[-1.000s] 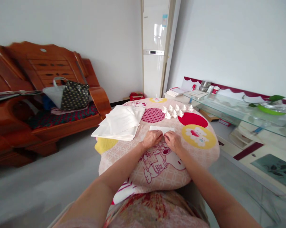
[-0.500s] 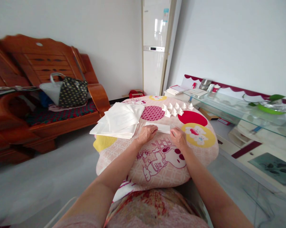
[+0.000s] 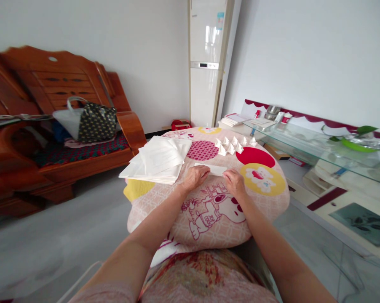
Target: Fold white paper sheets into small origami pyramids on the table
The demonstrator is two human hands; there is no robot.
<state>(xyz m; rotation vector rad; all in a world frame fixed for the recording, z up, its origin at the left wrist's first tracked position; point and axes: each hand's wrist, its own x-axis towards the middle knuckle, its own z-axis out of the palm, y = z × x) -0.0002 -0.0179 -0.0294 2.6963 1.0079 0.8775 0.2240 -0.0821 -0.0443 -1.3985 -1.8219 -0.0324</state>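
A narrow folded strip of white paper lies across the table between my two hands. My left hand is closed on its left end, fingers curled over the edge. At the right end, my right hand pinches the paper near its corner. Beyond the strip stand several small folded white paper shapes with pointed tips, grouped in rows. To the left of my left hand rests a fanned stack of white paper sheets.
A patterned pink cloth covers the round table. On the right is a glass-topped cabinet with a green bowl. A wooden sofa holding a dark patterned bag stands left; a tall white air conditioner is behind.
My right hand has moved slightly left and inward along the paper. The strip looks a little narrower from front to back. My left hand stays almost in place.
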